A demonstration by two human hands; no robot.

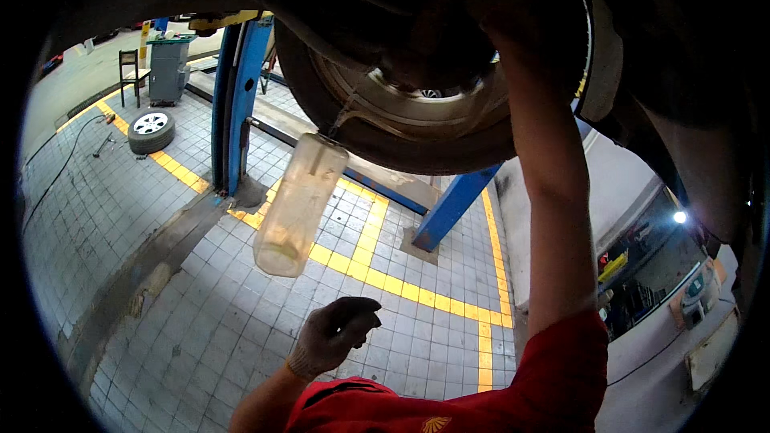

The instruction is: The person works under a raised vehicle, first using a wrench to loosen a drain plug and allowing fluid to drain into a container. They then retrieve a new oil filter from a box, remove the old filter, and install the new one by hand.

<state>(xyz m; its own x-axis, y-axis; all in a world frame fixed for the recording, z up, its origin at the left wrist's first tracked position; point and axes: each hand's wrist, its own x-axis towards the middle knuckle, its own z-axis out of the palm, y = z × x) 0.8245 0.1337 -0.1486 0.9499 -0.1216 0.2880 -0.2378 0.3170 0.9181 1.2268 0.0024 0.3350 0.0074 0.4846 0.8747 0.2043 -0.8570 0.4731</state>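
Note:
My right arm reaches up past the inner side of a raised car wheel (415, 150). In the dark underbody my right hand (496, 12) is barely visible; its fingers and anything in them are lost in shadow. A translucent plastic bottle (301, 207) hangs tilted below the wheel, its top near the tire's lower edge, with a little yellowish liquid at the bottom. Lower down, my left hand (334, 337), in a dirty knit work glove, is loosely curled in front of my red shirt. A gap shows between thumb and fingers, and nothing is visible in it. It is apart from the bottle.
Blue lift posts (237, 102) and a slanted blue beam (457, 207) stand beyond the wheel. A loose wheel (151, 131) lies on the tiled floor near a hose (66, 171), a chair (130, 75) and a grey cabinet (170, 69). At right, a wall window (652, 264) has a lamp (680, 217).

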